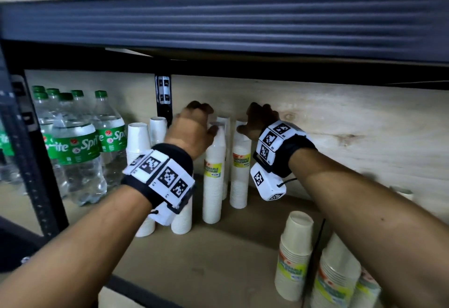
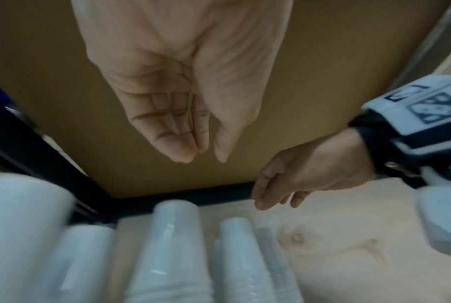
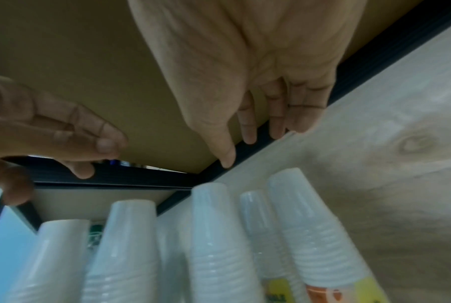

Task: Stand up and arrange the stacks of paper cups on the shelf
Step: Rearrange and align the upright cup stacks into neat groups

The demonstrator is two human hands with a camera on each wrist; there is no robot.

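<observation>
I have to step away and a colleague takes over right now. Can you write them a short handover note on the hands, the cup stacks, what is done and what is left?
Left hand: open, holds nothing, above the tops of the white cup stacks.
Right hand: open, holds nothing, just above the back-right stack.
White cup stacks: a group stands upright, mouths down, at the back of the shelf, beside the Sprite bottles.
Cream cup stacks: upright at the front right, apart from the white group.
Done: every stack in view stands.
Left: probably only tidying the rows; the far right of the shelf is hidden by the arm.
</observation>
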